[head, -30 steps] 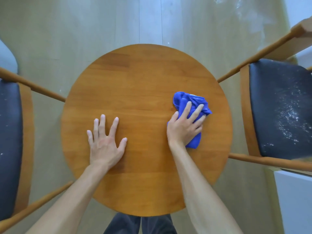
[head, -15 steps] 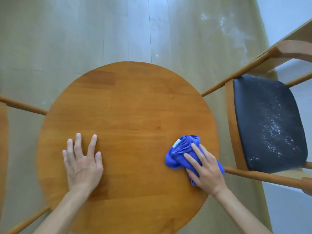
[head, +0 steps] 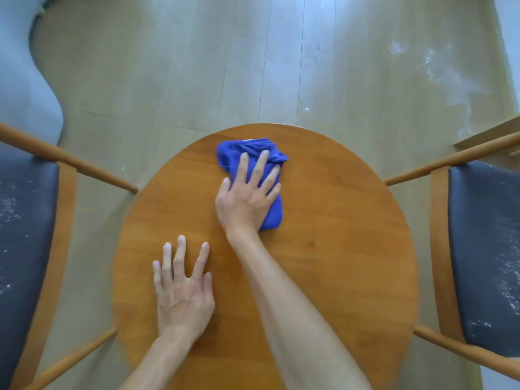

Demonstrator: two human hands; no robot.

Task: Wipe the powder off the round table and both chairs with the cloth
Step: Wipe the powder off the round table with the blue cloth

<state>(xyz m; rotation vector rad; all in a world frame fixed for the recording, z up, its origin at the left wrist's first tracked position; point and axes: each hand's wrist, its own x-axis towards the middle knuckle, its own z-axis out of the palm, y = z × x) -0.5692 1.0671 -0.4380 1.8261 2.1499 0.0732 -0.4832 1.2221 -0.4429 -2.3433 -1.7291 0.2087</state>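
Two flat hands, right hand [head: 247,198] pressing crumpled blue cloth [head: 249,153], left hand [head: 183,294] spread on round wooden table [head: 337,249]

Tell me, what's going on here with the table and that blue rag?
A person is wiping a round wooden table with a blue cloth. The right hand presses the bunched cloth flat near the table's far edge, while the left hand rests spread on the tabletop. The tabletop shows no powder. The seats of the left chair and the right chair are both speckled with white powder, and more lies on the floor.
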